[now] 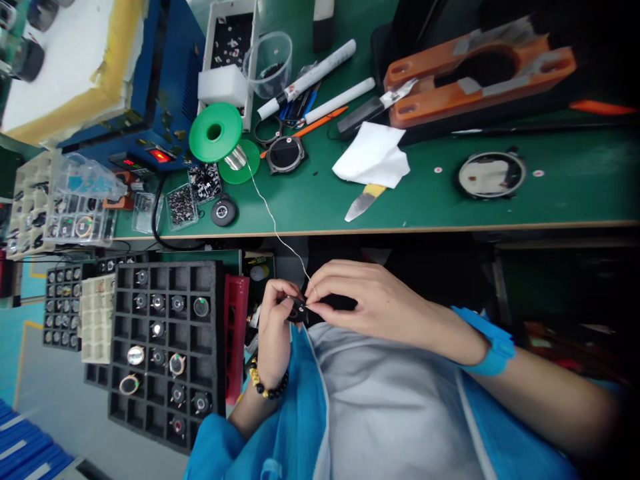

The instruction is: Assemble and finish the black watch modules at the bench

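The left hand (pixel 274 327) covers part of the dark piece (pixel 299 310), and where the wire (pixel 274 223) ends among the right hand's (pixel 367 300) fingers cannot be told. The cloth (pixel 373 153) hides the knife's (pixel 359 206) far end. The top edge cuts off the blue box (pixel 173 73); its red digits (pixel 131 162) are too blurred to read.

On the table (pixel 425 208), a hand could pass between the white cloth (pixel 370 157) and the round watch case (pixel 493 175). The wire (pixel 274 221) slants across the middle; the orange fixture (pixel 437 103) blocks the upper right.
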Tool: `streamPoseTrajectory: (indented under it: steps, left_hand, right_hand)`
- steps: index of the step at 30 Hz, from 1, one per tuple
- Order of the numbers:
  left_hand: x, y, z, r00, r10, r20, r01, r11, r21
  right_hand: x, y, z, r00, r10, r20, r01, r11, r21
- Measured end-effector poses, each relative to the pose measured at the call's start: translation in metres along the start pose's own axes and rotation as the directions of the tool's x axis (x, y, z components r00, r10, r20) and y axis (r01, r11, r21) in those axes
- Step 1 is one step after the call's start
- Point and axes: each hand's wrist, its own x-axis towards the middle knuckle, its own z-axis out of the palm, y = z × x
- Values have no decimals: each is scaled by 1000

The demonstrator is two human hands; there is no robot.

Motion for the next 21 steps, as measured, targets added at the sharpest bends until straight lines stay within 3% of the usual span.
streamPoseTrajectory:
  steps: [13,21]
  left_hand:
    - [-2,3,1,1000,-3,31,0,998,65]
    - [-1,1,-2,990,-114,86,105,989,107]
  right_hand:
    - [-4,-5,-5,999,-36,-8,35,987,-160]
    - [-5,0,-11,981,-135,136,168,948,-269]
